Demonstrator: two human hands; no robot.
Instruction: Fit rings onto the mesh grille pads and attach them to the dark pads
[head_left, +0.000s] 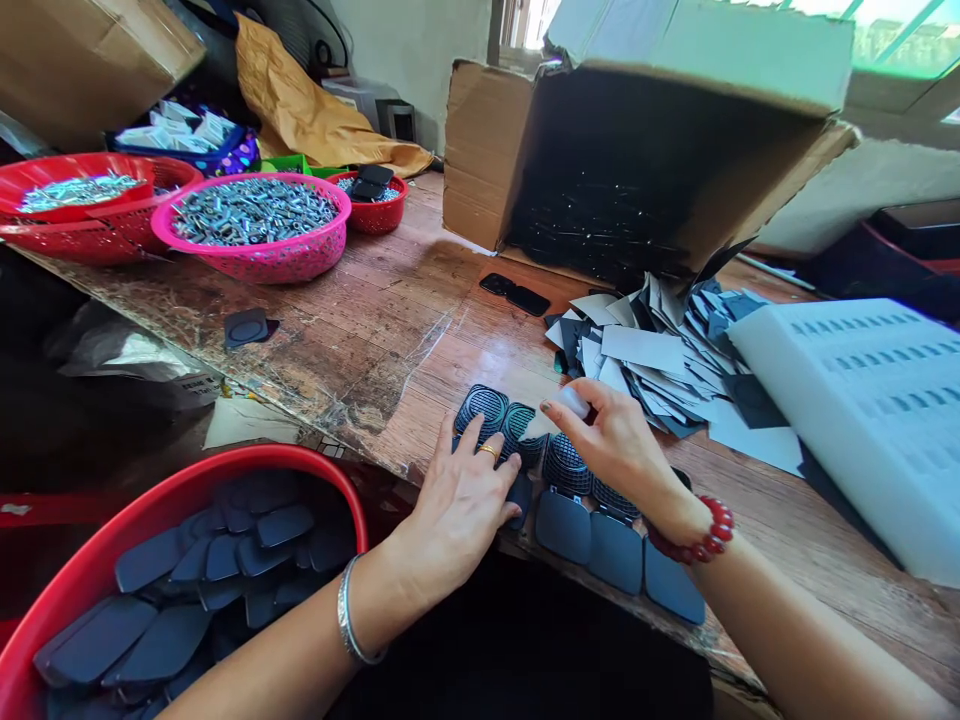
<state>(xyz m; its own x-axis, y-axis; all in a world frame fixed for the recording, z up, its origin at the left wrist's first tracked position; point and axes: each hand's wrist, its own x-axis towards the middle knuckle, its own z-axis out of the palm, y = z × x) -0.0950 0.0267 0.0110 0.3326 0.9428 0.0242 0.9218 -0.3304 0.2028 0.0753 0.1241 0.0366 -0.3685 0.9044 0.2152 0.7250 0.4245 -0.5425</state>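
Along the front edge of the wooden table lies a row of opened black cases with round ridged parts point(566, 465) and flat dark lids point(562, 526). My left hand point(469, 490) rests over the left end of the row, fingers spread, the fingertips touching the cases. My right hand point(607, 440) is closed on a small white bottle point(564, 408), pinched between thumb and fingers. Its pale tip point(536, 428) points left and down, just over the second round part. The right hand's lower fingers are partly hidden.
A red tub point(247, 460) of dark pieces stands at the lower left. Baskets of metal parts, a pink one point(326, 240) among them, sit at the back left. A cardboard box point(480, 160), loose cards point(649, 350) and a white foam block point(862, 400) are behind and right.
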